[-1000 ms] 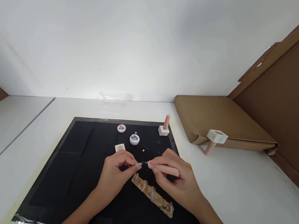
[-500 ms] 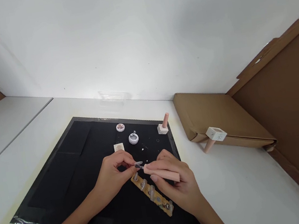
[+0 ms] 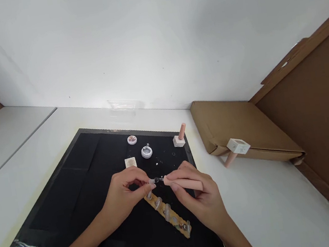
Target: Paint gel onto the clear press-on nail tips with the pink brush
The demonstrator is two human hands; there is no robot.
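Note:
My left hand (image 3: 128, 193) pinches a small clear nail tip (image 3: 152, 181) between thumb and fingers. In my right hand (image 3: 202, 198) is a nail polish brush with a pink cap handle (image 3: 186, 184), held sideways. Its bristle end points left and meets or nearly meets the nail tip; I cannot tell if they touch. Below the hands, a yellowish strip (image 3: 174, 220) carries several clear nail tips in a slanted row. Just beyond my left hand stands a white square bottle (image 3: 130, 162), partly hidden by the fingers.
A black mat (image 3: 76, 178) covers the table middle. On it are a round jar (image 3: 147, 153) with silvery contents, a round lid-like disc (image 3: 132, 140) and a pink-capped polish bottle (image 3: 178, 141). At right, another bottle (image 3: 237, 146) tips against a cardboard box (image 3: 239, 124).
My right hand has drawn the brush slightly to the right, so its tip sits further from my left fingers. My left hand has barely moved.

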